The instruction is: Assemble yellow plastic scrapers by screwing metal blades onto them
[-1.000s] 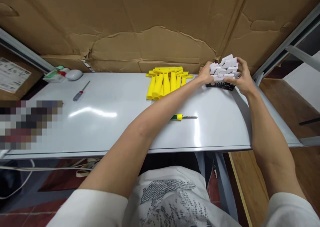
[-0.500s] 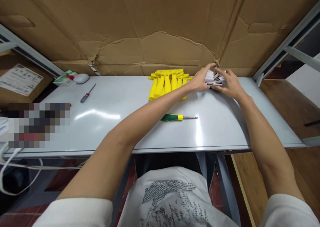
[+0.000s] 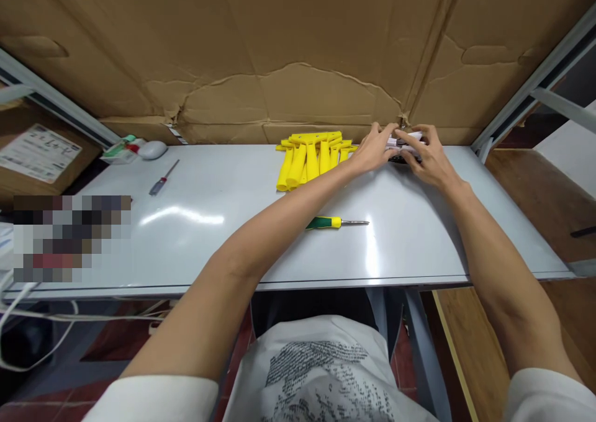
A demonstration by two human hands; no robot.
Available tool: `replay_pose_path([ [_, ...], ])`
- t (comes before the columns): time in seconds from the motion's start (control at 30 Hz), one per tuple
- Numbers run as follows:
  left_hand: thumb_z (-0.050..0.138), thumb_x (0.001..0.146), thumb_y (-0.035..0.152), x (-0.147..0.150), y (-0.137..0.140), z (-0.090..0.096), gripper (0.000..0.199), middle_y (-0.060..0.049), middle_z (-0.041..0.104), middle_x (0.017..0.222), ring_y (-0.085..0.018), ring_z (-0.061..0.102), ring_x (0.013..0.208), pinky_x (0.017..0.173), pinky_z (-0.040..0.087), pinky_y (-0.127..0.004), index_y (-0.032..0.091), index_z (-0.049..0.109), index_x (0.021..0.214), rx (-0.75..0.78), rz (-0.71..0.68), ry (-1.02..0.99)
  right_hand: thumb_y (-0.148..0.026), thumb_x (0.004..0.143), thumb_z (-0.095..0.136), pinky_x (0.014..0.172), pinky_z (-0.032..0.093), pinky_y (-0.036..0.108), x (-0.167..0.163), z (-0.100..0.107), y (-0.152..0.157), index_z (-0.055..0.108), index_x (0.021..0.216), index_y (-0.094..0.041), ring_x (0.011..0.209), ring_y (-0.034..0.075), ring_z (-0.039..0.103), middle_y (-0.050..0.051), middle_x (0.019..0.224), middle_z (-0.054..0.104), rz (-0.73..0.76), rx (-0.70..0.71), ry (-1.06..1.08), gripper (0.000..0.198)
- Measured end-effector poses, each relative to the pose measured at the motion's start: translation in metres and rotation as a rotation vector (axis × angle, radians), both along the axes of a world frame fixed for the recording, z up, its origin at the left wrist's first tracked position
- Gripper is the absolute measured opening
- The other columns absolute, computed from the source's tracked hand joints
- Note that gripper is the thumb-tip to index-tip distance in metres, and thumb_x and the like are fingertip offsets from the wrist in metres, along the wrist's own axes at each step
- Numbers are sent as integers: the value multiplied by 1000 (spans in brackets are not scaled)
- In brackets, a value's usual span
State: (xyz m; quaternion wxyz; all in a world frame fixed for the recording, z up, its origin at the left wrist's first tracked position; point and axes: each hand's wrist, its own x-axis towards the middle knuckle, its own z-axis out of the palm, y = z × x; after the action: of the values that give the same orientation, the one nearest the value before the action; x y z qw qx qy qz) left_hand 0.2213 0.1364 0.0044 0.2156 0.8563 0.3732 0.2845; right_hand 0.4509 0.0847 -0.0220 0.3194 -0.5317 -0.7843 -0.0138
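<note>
At the back right of the table, my left hand (image 3: 372, 149) and my right hand (image 3: 432, 155) face each other around a small stack of pale, flat pieces (image 3: 410, 141). Their exact kind is hard to make out. The fingers of both hands are bent and gripping its two sides. Something dark shows at the stack's lower edge, and my fingers cover much of the rest. Left of my left hand lies a pile of several yellow plastic T-shaped handles (image 3: 311, 158). A green and yellow screwdriver (image 3: 336, 222) lies nearer me, its handle partly behind my left forearm.
A second screwdriver (image 3: 164, 179) with a grey handle lies at the left, near a white computer mouse (image 3: 153, 149) and a small clear box (image 3: 120, 150). Cardboard (image 3: 288, 37) walls off the back. A carton (image 3: 41, 152) stands at far left, and a metal frame post (image 3: 535, 80) rises at right.
My fingers have shifted on the pale stack; my left fingertips sit a little farther left and my right fingers are more arched. The view has tilted slightly.
</note>
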Motion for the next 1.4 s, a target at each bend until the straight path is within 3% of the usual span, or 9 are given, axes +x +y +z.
replay_pose_path([
  [0.23,89,92,11,22,-1,-11,62,-19,58,159,-38,55,158,137,42,-51,22,65,148,-91,55,-23,-56,111,55,140,44,58,6,-8,6,62,173,-33,154,40,58,15,168,53,-105,-43,8,66],
  [0.4,66,94,-6,36,-6,-11,53,-13,67,145,-28,61,150,133,47,-39,25,70,137,-188,199,-195,-65,114,50,137,44,57,-4,-11,9,67,165,-31,147,37,59,16,156,57,-135,-4,73,63],
  [0.63,80,104,21,60,-12,-10,40,-14,69,151,-24,65,146,128,49,-31,21,71,142,-343,360,-391,-70,117,41,131,49,61,-17,-18,23,70,153,-30,137,36,63,16,139,67,-273,78,309,62],
  [0.73,74,112,32,68,-12,-12,20,-12,74,146,-25,67,143,128,49,-33,25,75,131,-323,408,-415,-70,116,42,127,51,62,-19,-22,32,76,128,-26,134,37,65,17,128,71,-350,110,333,57],
  [0.83,68,115,31,76,-13,-15,18,-8,78,145,-25,68,144,126,48,-34,29,74,131,-250,468,-456,-70,114,46,124,53,61,-21,-26,39,73,116,-25,126,36,68,16,119,72,-437,138,369,52],
  [0.93,70,113,29,85,-16,-16,20,-7,81,141,-26,73,135,121,51,-34,27,74,132,-253,532,-504,-58,112,53,123,53,59,-22,-28,42,70,113,-24,123,35,69,15,118,73,-494,161,397,39],
  [1.07,70,113,31,90,-13,-16,9,-8,83,134,-26,74,130,118,52,-34,26,77,114,-249,569,-492,-41,110,53,125,51,56,-21,-26,42,72,112,-23,127,34,71,15,122,76,-485,106,407,26],
  [1.23,61,119,61,88,-4,-13,45,-11,85,122,-31,75,128,112,51,-39,27,78,93,-332,579,-467,-36,108,54,125,50,55,-23,-24,47,69,101,-24,125,34,70,17,120,77,-531,85,410,21],
  [1.4,63,119,57,88,-2,-10,42,-9,85,120,-30,75,127,111,52,-37,29,79,92,-304,588,-488,-45,113,55,120,55,52,-22,-20,43,64,97,-25,118,32,72,14,114,78,-500,22,454,27],
])
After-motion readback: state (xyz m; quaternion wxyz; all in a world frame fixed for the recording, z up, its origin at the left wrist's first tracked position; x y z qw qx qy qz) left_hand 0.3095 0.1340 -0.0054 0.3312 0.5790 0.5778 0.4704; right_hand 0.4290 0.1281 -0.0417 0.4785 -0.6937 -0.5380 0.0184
